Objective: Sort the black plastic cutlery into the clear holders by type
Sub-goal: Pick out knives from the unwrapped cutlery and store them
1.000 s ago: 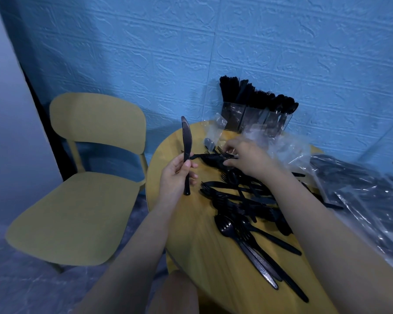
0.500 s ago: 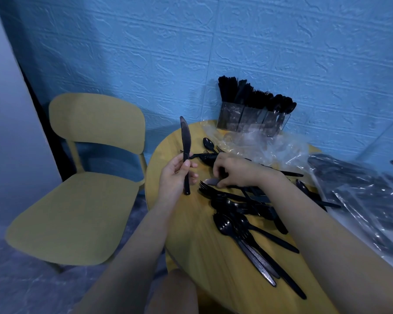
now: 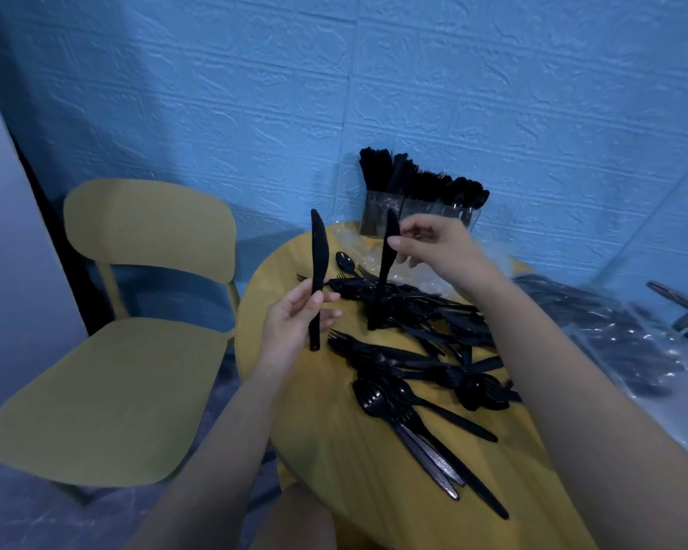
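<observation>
My left hand (image 3: 294, 323) grips a black plastic knife (image 3: 317, 267) by its handle, blade pointing up, at the table's left edge. My right hand (image 3: 437, 248) pinches a second black knife (image 3: 386, 267) near its blade, lifted upright above the pile with its handle end hanging down. A loose pile of black forks, spoons and knives (image 3: 422, 351) lies across the round yellow table (image 3: 334, 450). At the table's back, against the wall, stand the clear holders (image 3: 414, 210), packed with black cutlery.
A yellow chair (image 3: 136, 311) stands left of the table. Crumpled clear plastic wrap (image 3: 374, 256) lies in front of the holders. Clear bags holding more black cutlery (image 3: 612, 331) lie to the right. The blue textured wall (image 3: 334, 93) is close behind.
My right hand has picked a knife out of the pile and raised it upright toward the holders. My left hand has kept its knife in about the same place.
</observation>
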### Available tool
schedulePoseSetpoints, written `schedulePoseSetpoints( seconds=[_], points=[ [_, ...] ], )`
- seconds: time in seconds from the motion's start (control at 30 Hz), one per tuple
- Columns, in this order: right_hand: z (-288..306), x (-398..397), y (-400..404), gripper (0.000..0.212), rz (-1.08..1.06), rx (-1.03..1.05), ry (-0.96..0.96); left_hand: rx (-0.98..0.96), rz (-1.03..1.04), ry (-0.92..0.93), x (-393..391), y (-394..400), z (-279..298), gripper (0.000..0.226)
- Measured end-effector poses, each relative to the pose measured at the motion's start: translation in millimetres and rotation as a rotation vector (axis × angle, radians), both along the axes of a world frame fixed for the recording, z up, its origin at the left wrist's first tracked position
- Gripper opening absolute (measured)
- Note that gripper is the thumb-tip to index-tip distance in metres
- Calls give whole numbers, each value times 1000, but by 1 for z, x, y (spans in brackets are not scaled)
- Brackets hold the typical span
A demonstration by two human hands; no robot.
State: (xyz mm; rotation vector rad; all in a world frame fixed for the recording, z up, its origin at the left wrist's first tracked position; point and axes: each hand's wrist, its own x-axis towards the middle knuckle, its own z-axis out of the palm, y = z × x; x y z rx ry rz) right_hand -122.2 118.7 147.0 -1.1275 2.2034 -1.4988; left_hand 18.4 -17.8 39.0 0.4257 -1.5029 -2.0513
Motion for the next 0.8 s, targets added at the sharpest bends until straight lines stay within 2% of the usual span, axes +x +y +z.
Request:
schedulePoseSetpoints(
  seconds=[0.23, 0.43, 0.67, 0.8],
  points=[
    [-4, 11, 5, 10, 52, -88, -77, -75, -249, 6, -4, 27, 26, 30],
    [3, 6, 15, 6, 1, -93, -85, 11, -355, 1, -8, 34, 38, 27],
    [8, -7, 47, 14, -104, -41, 39, 147, -383, -45, -26, 59, 47, 20],
    [8, -13, 63, 14, -154, 18, 98, 174, -470, -76, -32, 74, 53, 21]
  ],
)
